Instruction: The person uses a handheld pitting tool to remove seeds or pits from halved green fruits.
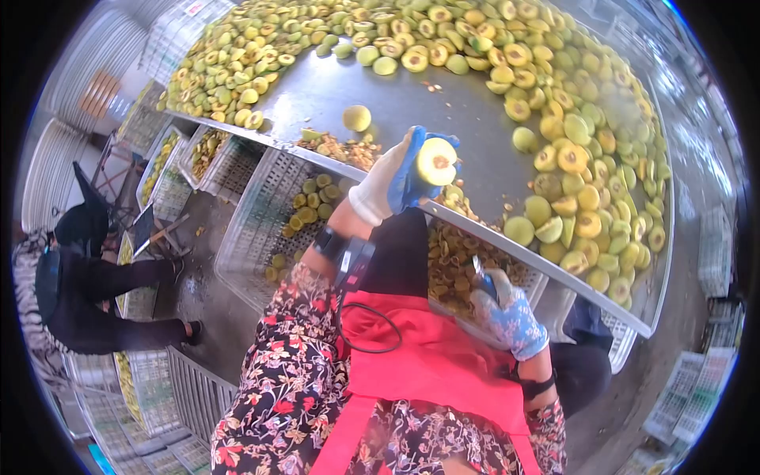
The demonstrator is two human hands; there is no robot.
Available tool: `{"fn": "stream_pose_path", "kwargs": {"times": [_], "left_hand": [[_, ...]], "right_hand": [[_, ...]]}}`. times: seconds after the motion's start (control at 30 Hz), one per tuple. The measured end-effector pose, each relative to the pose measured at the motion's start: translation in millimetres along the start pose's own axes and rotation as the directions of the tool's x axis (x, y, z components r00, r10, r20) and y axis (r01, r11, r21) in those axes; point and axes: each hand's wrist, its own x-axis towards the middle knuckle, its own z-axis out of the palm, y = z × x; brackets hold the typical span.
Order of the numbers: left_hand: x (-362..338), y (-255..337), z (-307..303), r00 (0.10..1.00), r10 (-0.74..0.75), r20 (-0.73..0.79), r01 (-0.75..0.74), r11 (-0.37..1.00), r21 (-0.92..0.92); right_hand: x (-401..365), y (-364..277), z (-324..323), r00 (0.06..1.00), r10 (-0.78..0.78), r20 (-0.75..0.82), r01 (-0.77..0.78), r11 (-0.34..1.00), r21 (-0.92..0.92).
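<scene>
My left hand (400, 172), in a white and blue glove, is raised over the near edge of the metal table (340, 87). Its fingers hold a cut stone fruit (435, 163), pale flesh and brown centre facing up. Lower right, my right hand (513, 318) wears a flowered blue glove and is closed on a small knife (481, 273) with a dark handle and short metal tip. Beneath that hand is a crate of brown-centred fruit pieces (455, 265). A single round fruit (357, 118) sits on the table beside a heap of brown scraps (342, 147).
Cut green-yellow fruit (582, 158) is piled along the table's far and right sides. A white crate (245, 245) with fruit halves stands under the table edge at left. Another person (87, 285) in dark clothes is at far left, near more crates (170, 190).
</scene>
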Motion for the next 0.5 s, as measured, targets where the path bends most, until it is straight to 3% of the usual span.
{"fn": "stream_pose_path", "kwargs": {"times": [0.03,0.07,0.1,0.17,0.2,0.23,0.27,0.33,0.4,0.43,0.47,0.5], "left_hand": [[-9,1,11,0.999,-0.005,0.044,0.008,0.999,-0.050],[-17,-1,23,0.996,0.017,-0.086,-0.014,0.999,0.034],[-7,-35,50,0.998,0.023,-0.066,-0.022,1.000,0.015],[-16,-50,56,0.996,-0.016,-0.089,0.019,0.999,0.037],[-26,-54,65,0.991,0.011,-0.135,0.007,0.991,0.135],[-22,-70,52,0.963,0.267,0.030,-0.246,0.833,0.495],[-19,-87,39,0.846,0.497,0.192,-0.458,0.495,0.739],[-20,-94,49,0.628,0.595,0.502,-0.649,0.043,0.760],[-31,-96,65,0.698,0.552,0.456,-0.626,0.161,0.763],[-34,-96,74,0.827,0.509,0.240,-0.522,0.535,0.664],[-36,-98,86,0.928,0.369,0.048,-0.351,0.826,0.442],[-38,-100,92,0.985,0.150,-0.086,-0.138,0.981,0.136]], "right_hand": [[4,-18,3,0.999,0.029,-0.026,-0.026,0.994,0.107],[9,-27,9,0.996,0.021,-0.089,-0.010,0.992,0.124],[-9,-16,-12,0.990,0.039,-0.138,-0.021,0.992,0.126],[-5,-16,-2,0.963,-0.094,-0.251,0.114,0.992,0.063],[-4,-23,4,0.949,-0.113,-0.294,0.129,0.991,0.036],[-2,-30,7,0.930,-0.143,-0.338,0.150,0.989,-0.007],[-4,-34,4,0.914,-0.166,-0.370,0.153,0.986,-0.064],[-2,-25,10,0.900,-0.209,-0.383,0.163,0.975,-0.148],[-4,-20,16,0.889,-0.242,-0.388,0.147,0.955,-0.258],[-5,-21,17,0.887,-0.239,-0.396,0.138,0.954,-0.266],[-7,-22,16,0.886,-0.235,-0.399,0.128,0.953,-0.276],[-10,-23,16,0.886,-0.230,-0.403,0.118,0.952,-0.283]]}}
